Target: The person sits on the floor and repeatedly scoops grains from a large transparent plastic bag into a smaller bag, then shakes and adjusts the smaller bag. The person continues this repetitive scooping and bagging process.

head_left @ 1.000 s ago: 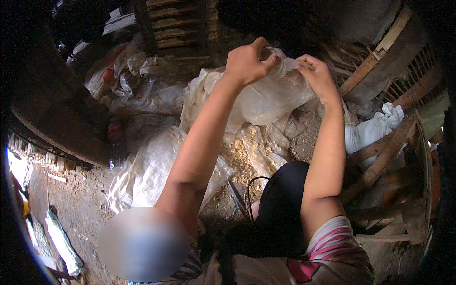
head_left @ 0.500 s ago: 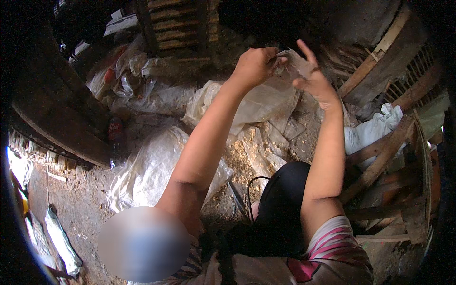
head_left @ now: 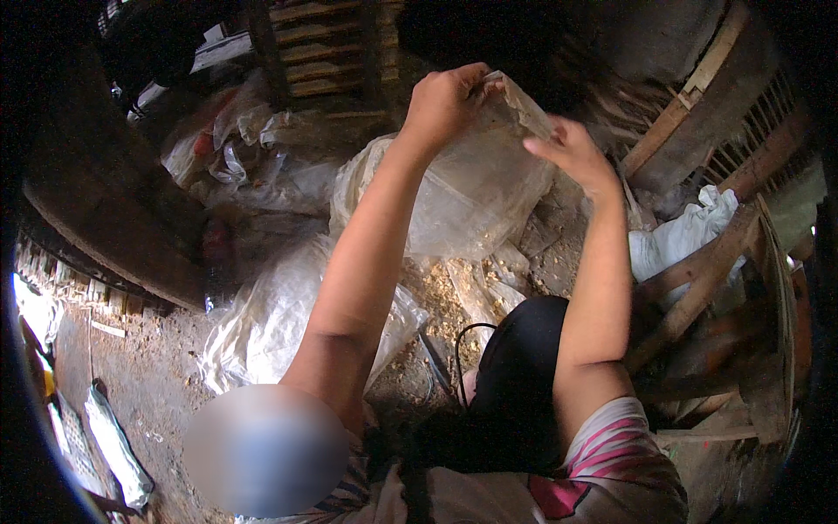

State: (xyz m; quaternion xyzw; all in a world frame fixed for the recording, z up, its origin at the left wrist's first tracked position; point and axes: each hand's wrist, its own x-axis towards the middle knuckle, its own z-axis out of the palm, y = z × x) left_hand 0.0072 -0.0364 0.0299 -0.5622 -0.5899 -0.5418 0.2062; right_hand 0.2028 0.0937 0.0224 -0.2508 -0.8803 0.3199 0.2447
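Observation:
A large translucent plastic bag [head_left: 484, 196] hangs in front of me, its lower part near the floor. My left hand [head_left: 447, 103] is closed on one end of its upper edge. Farther right, my right hand [head_left: 576, 159] pinches the same edge between thumb and fingers. The edge runs taut and slanting between my two hands. Below the bag lie yellowish crumbs or shavings [head_left: 441, 293], with a crumpled strip of plastic [head_left: 476, 293] on them. Another whitish crumpled plastic sheet [head_left: 262, 323] lies beside my left forearm.
More crumpled plastic [head_left: 288, 179] is heaped at the far left, near a dark bottle [head_left: 216, 253]. A white sack [head_left: 685, 231] rests on the right by wooden beams [head_left: 698, 262]. A narrow dark tool [head_left: 434, 360] lies by my knee [head_left: 524, 349]. A slatted wooden panel [head_left: 323, 44] stands behind.
My left hand has moved left and slightly up, and my right hand has lowered, its spread fingers now closed on the plastic. The bag's edge is now stretched between them.

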